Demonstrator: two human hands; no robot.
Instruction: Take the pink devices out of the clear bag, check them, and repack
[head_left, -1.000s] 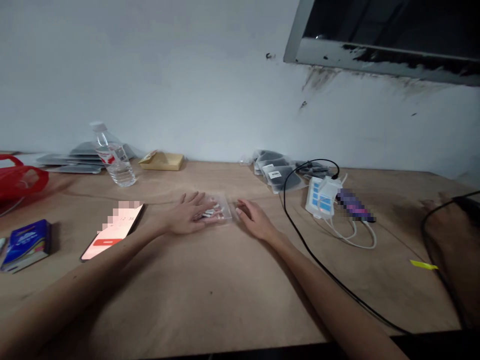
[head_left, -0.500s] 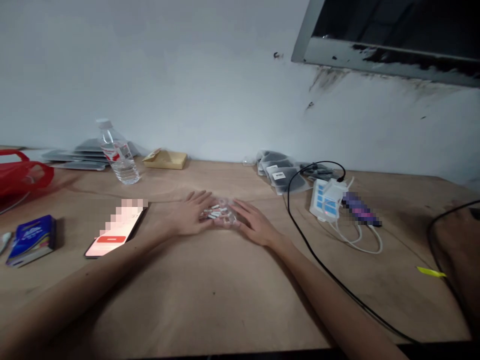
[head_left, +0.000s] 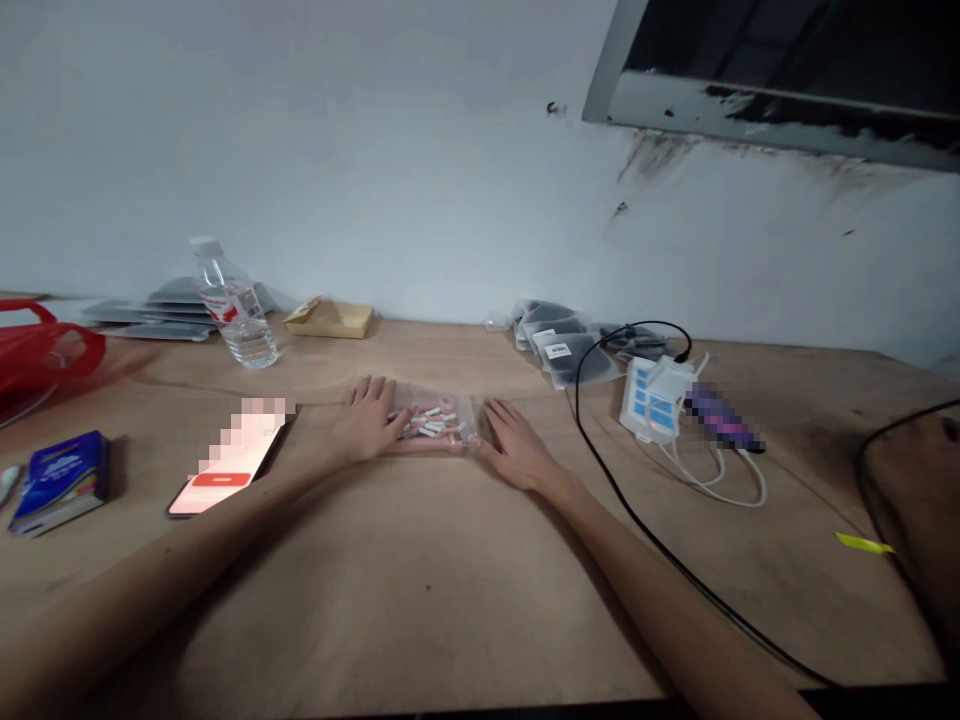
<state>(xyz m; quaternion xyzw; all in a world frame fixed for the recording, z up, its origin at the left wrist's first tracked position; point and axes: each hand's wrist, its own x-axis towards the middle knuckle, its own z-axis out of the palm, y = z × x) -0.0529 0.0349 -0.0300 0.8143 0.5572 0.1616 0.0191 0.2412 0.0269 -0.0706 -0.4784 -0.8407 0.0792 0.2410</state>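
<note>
A clear plastic bag (head_left: 433, 420) lies flat on the wooden table, with several small white and pinkish pieces inside; what they are is too small to tell. On the bag's left end rests my left hand (head_left: 369, 420), palm down with its fingers stretched forward and the thumb over the plastic. My right hand (head_left: 514, 440) lies flat at the right end, fingers extended and touching the edge of the bag. Neither hand is closed around anything.
Left of my forearm are a lit phone (head_left: 232, 460) and a blue tissue pack (head_left: 61, 480). Behind stand a water bottle (head_left: 234, 310) and a yellow box (head_left: 330, 320). Grey pouches (head_left: 562, 350), a white power strip (head_left: 649, 400) and a black cable (head_left: 637, 525) lie to the right.
My left hand has slid left, uncovering more of the bag. My right hand has shifted slightly right, so the hands are farther apart.
</note>
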